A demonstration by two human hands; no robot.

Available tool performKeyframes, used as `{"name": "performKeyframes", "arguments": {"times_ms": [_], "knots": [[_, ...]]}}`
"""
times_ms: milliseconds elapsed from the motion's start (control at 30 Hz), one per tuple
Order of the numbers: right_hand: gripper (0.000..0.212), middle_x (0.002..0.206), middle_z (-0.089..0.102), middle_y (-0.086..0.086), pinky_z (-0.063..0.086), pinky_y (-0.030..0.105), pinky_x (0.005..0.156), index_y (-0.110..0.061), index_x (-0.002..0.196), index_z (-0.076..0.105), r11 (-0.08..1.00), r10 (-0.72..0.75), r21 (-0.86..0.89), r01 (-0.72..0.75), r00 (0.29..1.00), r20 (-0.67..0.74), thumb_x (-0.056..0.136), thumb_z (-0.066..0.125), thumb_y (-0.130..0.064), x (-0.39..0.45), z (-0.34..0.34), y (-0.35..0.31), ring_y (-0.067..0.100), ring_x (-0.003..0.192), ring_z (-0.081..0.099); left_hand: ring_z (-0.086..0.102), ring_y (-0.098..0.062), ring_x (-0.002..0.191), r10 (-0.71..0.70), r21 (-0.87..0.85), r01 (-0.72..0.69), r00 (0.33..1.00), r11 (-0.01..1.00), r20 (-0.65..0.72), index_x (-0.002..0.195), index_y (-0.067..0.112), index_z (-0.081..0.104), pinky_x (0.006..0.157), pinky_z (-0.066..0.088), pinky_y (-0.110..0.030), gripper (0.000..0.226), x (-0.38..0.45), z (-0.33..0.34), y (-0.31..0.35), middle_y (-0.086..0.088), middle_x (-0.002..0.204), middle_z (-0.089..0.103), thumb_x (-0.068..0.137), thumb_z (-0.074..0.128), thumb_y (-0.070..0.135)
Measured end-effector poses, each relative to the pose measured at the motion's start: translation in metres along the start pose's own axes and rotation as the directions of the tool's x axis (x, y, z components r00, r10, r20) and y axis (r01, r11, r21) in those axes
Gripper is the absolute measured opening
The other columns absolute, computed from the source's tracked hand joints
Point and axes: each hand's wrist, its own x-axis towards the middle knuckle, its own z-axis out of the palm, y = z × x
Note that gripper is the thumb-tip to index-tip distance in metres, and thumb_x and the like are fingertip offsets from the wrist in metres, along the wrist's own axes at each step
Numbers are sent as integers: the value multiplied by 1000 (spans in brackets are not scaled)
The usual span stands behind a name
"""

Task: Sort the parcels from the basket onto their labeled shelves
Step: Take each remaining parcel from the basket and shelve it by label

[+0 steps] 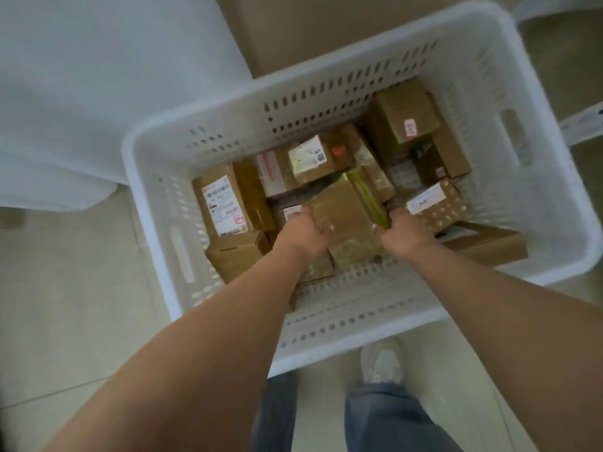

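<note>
Both forearms are extended into white basket point(375, 308); taped cardboard parcel point(342, 213) is gripped by left hand point(305, 234) and right hand point(403, 236), fingers curled.

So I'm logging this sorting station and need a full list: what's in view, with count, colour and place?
basket: one, white, slotted plastic, on the floor in front of the person
held parcel: one, brown cardboard with greenish tape, basket centre, gripped on both sides
other parcels: roughly eight to ten, brown cardboard, most with white labels, packed around it in the basket; exact count unclear
large box: one, brown, beyond the basket
white sheeting: one, white, upper left
floor: pale tiles
shoe: one seen, light, just below the basket
trousers: blue, bottom edge
left hand: grips the held parcel's left side
right hand: grips its right side
</note>
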Motion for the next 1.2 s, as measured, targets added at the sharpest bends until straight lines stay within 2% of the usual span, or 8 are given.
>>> {"name": "performKeyframes", "arguments": {"times_ms": [267, 433, 567, 667, 833, 933, 1100, 1200], "knots": [[59, 134, 50, 22, 37, 35, 80, 0, 139, 38, 960, 183, 214, -178, 983, -1, 103, 27, -46, 87, 43, 14, 37, 118, 51, 34, -40, 135, -102, -238, 86, 993, 968, -56, 152, 22, 17, 105, 35, -43, 71, 92, 34, 5, -17, 154, 20, 94, 34, 61], [78, 149, 36, 17, 32, 41, 106, -2, 148, 29, 801, 384, 441, -405, 912, 141, 97, 20, -61, 99, 54, 13, 36, 133, 38, 41, -36, 130, -193, -428, 156, 980, 890, -45, 143, 20, 37, 106, 35, -44, 59, 101, 38, 0, -14, 144, 42, 98, 26, 56], [86, 152, 29, 20, 28, 46, 110, 0, 149, 20, 712, 519, 527, -464, 854, 51, 94, 27, -66, 72, 49, 9, 39, 137, 32, 48, -34, 123, -328, -543, 256, 944, 800, -38, 138, 15, 45, 101, 44, -48, 62, 73, 22, -3, -12, 135, 51, 96, 33, 59], [83, 154, 28, 18, 27, 43, 111, -1, 149, 25, 695, 505, 584, -419, 863, 19, 95, 22, -65, 43, 28, 1, 36, 138, 31, 59, -28, 88, -347, -577, 264, 937, 773, -35, 93, 13, 56, 87, 55, -47, 34, 42, 0, -2, -6, 90, 58, 93, 54, 47], [82, 153, 29, 22, 22, 41, 113, 2, 146, 32, 642, 468, 695, -323, 883, -21, 98, 14, -62, -12, -24, -17, 35, 139, 30, 60, -22, 88, -324, -737, 242, 946, 632, 33, 126, 18, 46, 80, 58, -43, 38, -12, -39, 7, -2, 103, 53, 90, 59, 24], [76, 155, 28, 17, 22, 42, 113, -4, 149, 28, 550, 478, 798, -247, 877, -58, 99, 18, -60, -42, -55, -30, 34, 140, 30, 64, -26, 93, -337, -818, 205, 942, 538, 14, 119, 22, 57, 75, 59, -40, 29, -40, -63, 16, -7, 108, 62, 94, 46, 13], [65, 147, 42, 13, 24, 50, 115, -15, 145, 36, 475, 438, 878, -55, 880, -182, 97, 21, -57, -79, -98, -47, 34, 135, 38, 64, -34, 94, -428, -919, 268, 895, 289, 126, 115, 18, 60, 70, 57, -56, 34, -81, -104, 41, -12, 109, 65, 95, 44, 41], [58, 131, 57, 9, 32, 47, 111, -19, 131, 55, 400, 400, 915, 63, 885, -236, 95, 26, -55, -96, -124, -55, 30, 121, 51, 72, -30, 72, -339, -917, 335, 907, 217, 251, 105, 20, 67, 59, 58, -50, 49, -100, -121, 52, -7, 84, 75, 87, 50, 62]]}}
